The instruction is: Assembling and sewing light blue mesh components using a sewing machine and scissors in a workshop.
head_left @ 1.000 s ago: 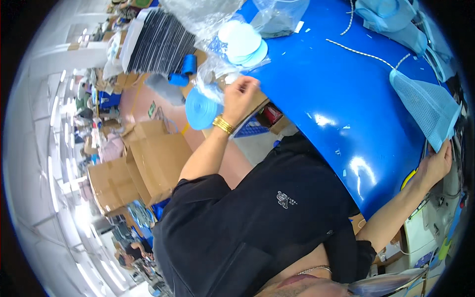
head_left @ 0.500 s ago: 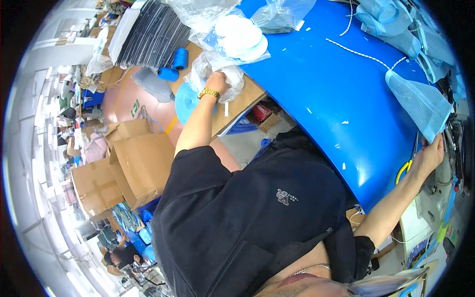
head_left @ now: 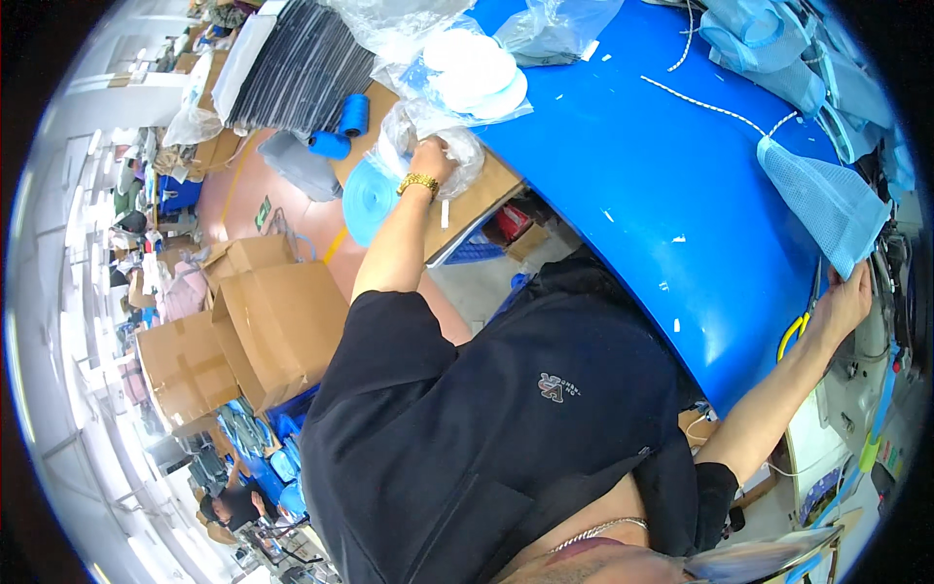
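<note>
My left hand (head_left: 432,158), with a gold watch, is curled into a crumpled clear plastic bag (head_left: 465,153) on the brown board; what its fingertips grip is hidden. A light blue roll of tape (head_left: 368,204) lies beside it. My right hand (head_left: 846,297) pinches the lower end of a light blue mesh piece (head_left: 813,190), which has a speckled cord (head_left: 700,100) at its upper end. Yellow-handled scissors (head_left: 793,331) lie just left of that hand on the blue tabletop (head_left: 623,195).
White discs (head_left: 472,73), blue thread spools (head_left: 354,115), striped sheets (head_left: 297,68) and more mesh pieces (head_left: 769,49) lie around the top. Cardboard boxes (head_left: 272,331) stand on the left. A co-worker (head_left: 233,501) sits in the lower-left background.
Since a second ago, my left hand has moved left into the plastic bag. My right hand and its mesh piece have shifted slightly up and left in view.
</note>
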Motion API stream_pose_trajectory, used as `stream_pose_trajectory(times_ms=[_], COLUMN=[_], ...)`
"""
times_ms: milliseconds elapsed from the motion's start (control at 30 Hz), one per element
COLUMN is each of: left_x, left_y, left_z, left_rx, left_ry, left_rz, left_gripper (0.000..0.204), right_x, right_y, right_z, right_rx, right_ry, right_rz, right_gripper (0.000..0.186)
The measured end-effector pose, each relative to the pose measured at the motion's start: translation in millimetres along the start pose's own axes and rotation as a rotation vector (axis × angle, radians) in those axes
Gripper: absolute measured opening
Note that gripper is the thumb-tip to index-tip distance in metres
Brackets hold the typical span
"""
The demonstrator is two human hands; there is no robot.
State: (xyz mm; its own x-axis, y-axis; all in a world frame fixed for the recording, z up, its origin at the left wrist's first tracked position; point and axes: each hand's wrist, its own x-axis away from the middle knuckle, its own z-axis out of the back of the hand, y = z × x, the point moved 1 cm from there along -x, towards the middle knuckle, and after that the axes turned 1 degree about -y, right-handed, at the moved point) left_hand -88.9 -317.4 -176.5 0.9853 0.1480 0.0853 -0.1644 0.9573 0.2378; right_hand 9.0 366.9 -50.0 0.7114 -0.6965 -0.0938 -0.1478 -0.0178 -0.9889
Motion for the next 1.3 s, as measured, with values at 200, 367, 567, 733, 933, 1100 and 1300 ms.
stream_pose_trajectory(times_ms=[200, 367, 567, 733, 933, 1100, 1300], left_x=[-1, 11, 24, 26, 20, 28, 31], left_y=[11, 13, 3, 5, 5, 8, -9], left_z=[3, 36, 50, 50, 28, 23, 22], left_rx=[-0.024, -0.081, 0.003, -0.015, -0.229, -0.066, -0.002], left_ry=[-0.027, 0.017, 0.066, 0.047, -0.178, -0.077, 0.078], left_rz=[0.086, 0.002, -0.006, 0.002, 0.115, 0.174, 0.102], left_gripper=[0.027, 0.019, 0.024, 0.025, 0.037, 0.035, 0.03], right_x=[-3, -11, -13, -12, -10, -3, -2], right_y=[7, 13, 15, 13, 12, 7, 2], right_z=[5, 19, 17, 17, 14, 9, 5], right_rx=[0.021, 0.003, 0.02, 0.022, 0.011, 0.027, 0.02], right_ry=[-0.012, -0.042, -0.036, -0.036, -0.04, -0.002, 0.004], right_rz=[0.019, 0.002, 0.007, 0.009, 0.019, 0.027, 0.02], right_gripper=[0.024, 0.024, 0.023, 0.023, 0.022, 0.021, 0.022])
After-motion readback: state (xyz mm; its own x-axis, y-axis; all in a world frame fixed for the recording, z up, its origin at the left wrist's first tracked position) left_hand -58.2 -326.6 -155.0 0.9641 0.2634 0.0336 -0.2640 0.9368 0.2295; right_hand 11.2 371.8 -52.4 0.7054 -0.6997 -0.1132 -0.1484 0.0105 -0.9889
